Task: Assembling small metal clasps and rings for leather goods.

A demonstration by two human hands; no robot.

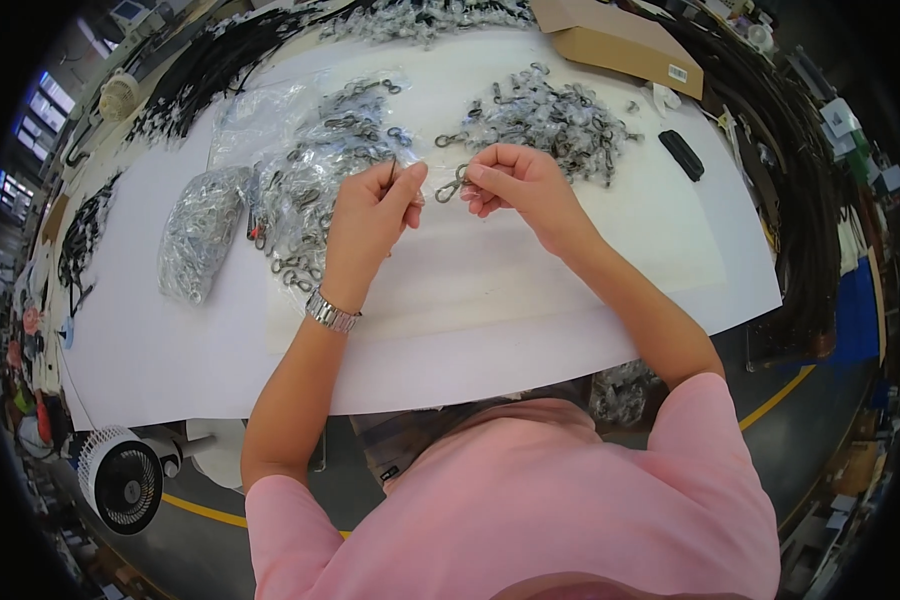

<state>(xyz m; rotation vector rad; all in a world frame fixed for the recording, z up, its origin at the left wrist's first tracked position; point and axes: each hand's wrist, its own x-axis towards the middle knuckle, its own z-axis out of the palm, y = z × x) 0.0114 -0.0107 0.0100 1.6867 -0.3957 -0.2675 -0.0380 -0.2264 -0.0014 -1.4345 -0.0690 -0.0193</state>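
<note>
Small dark metal clasp (449,190) held above a white worktable (530,320), in the gap between two heaps of hardware. The right hand (522,186) grips the clasp between thumb and forefinger, its hooked end projecting toward the left hand (375,208); that hand is also drawn into a pinch, with a thin dark piece (392,168) at its fingertips — too small to identify. The hands are near each other but apart. The step in hand appears to be the handling of a single clasp, perhaps its unwrapping or sorting; the next move would seem to call for a steady right-hand hold while the left fingertips free themselves or meet the clasp. Beyond the right hand lies a heap of clasps mixed with clear wrapping (560,120); to the left, more clasps (345,135) lie on and among clear plastic, beside a filled clear bag (204,232). Farther out — a black case (681,156) and a cardboard box (620,45) at the right.
</note>
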